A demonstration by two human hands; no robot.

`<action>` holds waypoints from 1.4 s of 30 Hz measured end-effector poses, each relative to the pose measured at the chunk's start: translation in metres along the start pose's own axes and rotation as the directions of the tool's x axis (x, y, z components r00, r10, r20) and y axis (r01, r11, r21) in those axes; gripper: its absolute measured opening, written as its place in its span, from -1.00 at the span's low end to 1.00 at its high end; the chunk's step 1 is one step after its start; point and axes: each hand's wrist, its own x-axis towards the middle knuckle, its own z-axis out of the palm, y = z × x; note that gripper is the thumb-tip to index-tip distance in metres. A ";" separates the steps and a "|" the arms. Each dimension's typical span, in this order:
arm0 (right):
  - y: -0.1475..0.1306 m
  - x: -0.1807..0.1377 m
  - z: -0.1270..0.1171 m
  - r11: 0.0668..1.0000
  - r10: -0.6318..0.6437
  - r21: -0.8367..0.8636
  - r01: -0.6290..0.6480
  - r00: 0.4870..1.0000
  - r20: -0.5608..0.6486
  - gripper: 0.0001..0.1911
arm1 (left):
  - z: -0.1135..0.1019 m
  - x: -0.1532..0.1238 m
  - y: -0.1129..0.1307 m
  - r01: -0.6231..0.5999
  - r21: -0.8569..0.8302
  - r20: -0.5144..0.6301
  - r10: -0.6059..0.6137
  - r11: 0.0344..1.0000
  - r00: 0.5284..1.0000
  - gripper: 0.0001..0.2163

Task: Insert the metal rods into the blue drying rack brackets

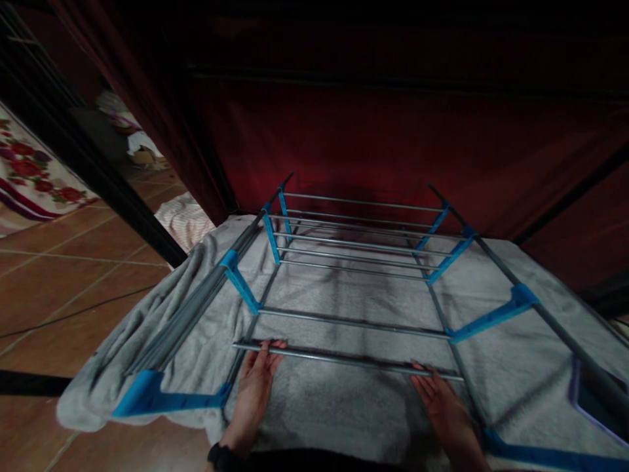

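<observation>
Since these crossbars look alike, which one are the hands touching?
The nearest crossbar, with left hand and right hand near its ends; the other crossbars lie farther away.

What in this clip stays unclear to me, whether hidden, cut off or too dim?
All in the head view:
1. Full grip of the left hand and right hand on the nearest metal tube: undersides face away.
2. Purple-edged object: cut off by the right edge.
3. Number of bundled tubes at left: they overlap.
4. Pale items, upper left: too dark and small.
</observation>
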 end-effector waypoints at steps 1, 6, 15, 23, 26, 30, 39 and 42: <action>0.000 0.000 0.000 1.000 -0.002 0.001 0.002 1.000 0.002 -0.70 | 0.000 0.000 0.000 -0.002 0.000 0.000 0.002 1.000 1.000 -0.97; -0.002 0.001 0.000 1.000 0.007 -0.024 -0.007 1.000 0.003 -0.64 | 0.000 0.002 -0.001 -0.005 0.005 0.005 0.005 1.000 1.000 -0.97; -0.003 0.000 0.001 0.999 0.021 -0.026 -0.021 1.000 -0.002 -0.65 | -0.001 0.003 -0.002 -0.003 0.032 0.007 0.003 0.999 1.000 -0.96; -0.007 -0.003 0.004 0.999 0.032 -0.015 -0.032 0.999 -0.006 -0.64 | 0.000 0.000 0.000 -0.012 0.040 0.003 0.012 0.999 1.000 -0.95; -0.007 -0.004 0.004 0.999 0.028 -0.029 -0.029 1.000 -0.004 -0.64 | 0.002 -0.002 0.001 -0.007 0.041 0.005 0.007 0.999 1.000 -0.96; -0.007 -0.004 0.005 0.999 0.027 -0.031 -0.027 1.000 -0.011 -0.65 | 0.003 -0.004 0.003 0.005 0.044 -0.011 -0.005 0.999 1.000 -0.95; -0.008 -0.004 0.005 0.999 0.031 -0.037 -0.031 1.000 -0.006 -0.64 | 0.002 -0.003 0.002 -0.001 0.040 -0.004 0.001 0.999 1.000 -0.96; -0.008 -0.005 0.005 0.999 0.032 -0.034 -0.032 0.999 -0.004 -0.66 | 0.000 -0.001 0.001 0.001 0.034 0.002 -0.001 0.999 1.000 -0.95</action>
